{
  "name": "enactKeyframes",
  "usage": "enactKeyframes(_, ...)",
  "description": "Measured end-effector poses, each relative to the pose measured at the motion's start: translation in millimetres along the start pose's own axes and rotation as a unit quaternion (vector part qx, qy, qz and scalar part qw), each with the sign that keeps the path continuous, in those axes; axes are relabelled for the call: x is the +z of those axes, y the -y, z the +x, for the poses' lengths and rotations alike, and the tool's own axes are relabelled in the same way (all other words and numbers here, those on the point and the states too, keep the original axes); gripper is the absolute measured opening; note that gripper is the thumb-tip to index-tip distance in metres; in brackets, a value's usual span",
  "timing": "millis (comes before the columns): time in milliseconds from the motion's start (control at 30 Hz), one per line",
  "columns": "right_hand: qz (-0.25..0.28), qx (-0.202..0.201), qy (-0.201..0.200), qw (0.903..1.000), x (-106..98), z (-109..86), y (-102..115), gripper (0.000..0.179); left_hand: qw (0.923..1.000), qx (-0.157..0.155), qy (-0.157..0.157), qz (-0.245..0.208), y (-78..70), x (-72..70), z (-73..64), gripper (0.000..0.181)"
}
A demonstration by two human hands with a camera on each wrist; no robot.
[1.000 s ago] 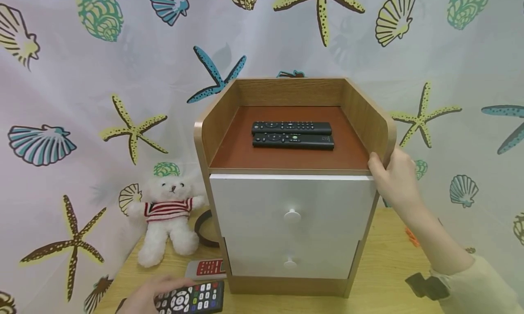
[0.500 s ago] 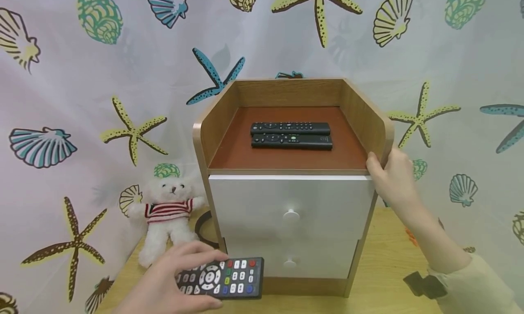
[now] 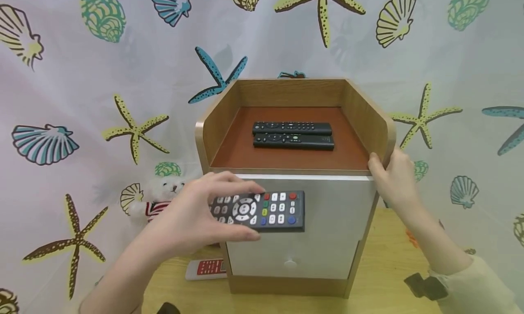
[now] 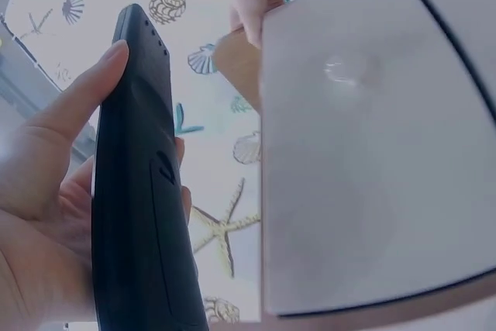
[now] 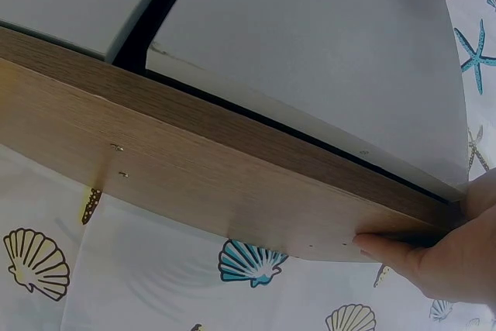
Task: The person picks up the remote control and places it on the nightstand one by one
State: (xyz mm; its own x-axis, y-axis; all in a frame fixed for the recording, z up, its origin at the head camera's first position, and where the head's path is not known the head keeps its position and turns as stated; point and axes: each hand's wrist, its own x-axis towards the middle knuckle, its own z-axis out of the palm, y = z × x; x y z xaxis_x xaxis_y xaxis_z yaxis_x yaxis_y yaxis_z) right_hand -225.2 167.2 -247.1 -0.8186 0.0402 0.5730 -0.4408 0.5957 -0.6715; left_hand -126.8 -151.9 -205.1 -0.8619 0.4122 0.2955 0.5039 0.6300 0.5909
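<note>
My left hand (image 3: 200, 214) grips a black remote control (image 3: 262, 210), thumb along one long edge and fingers along the other, its buttons toward the head camera. The remote is in the air in front of the cabinet's upper white drawer (image 3: 327, 209) and hides that drawer's knob. In the left wrist view the remote's dark back (image 4: 143, 191) shows close up. My right hand (image 3: 393, 175) holds the front edge of the wooden cabinet's right side panel (image 3: 372, 123). Two black remotes, a rear one (image 3: 292, 128) and a front one (image 3: 292, 141), lie side by side on the brown cabinet top (image 3: 245, 161).
Raised wooden walls border the cabinet top at the back and sides. A white teddy bear (image 3: 161, 191), partly hidden by my left arm, sits at the left. A light remote with a red keypad (image 3: 209, 267) lies on the wooden table (image 3: 196, 298). A seashell-patterned curtain (image 3: 262, 32) hangs behind.
My left hand has carried the black remote up and to the right, from low beside the cabinet to in front of the upper drawer. My right hand has stayed on the side panel.
</note>
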Motion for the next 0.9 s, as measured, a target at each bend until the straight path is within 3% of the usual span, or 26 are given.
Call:
enactKeyframes(167,0.003,-0.003,0.0,1.0,-0.1,0.8,-1.5,0.034,0.9998,0.011,0.016,0.003,-14.3,-7.2,33.0,0.053)
enactKeyframes(333,0.003,-0.006,-0.005,1.0,-0.6,0.6,-2.2,0.035,0.9987,0.011,0.026,0.043,-20.0,-9.2,64.3,0.052)
enactKeyframes(600,0.006,-0.02,-0.003,0.9998,0.5,1.2,-1.9,0.035,0.9946,-0.009,0.053,0.089,-3.0,-8.7,107.3,0.051)
enactKeyframes(900,0.004,-0.008,0.003,1.0,-0.7,1.8,-2.4,0.037,0.992,-0.034,0.07,0.099,8.3,-8.2,130.3,0.051)
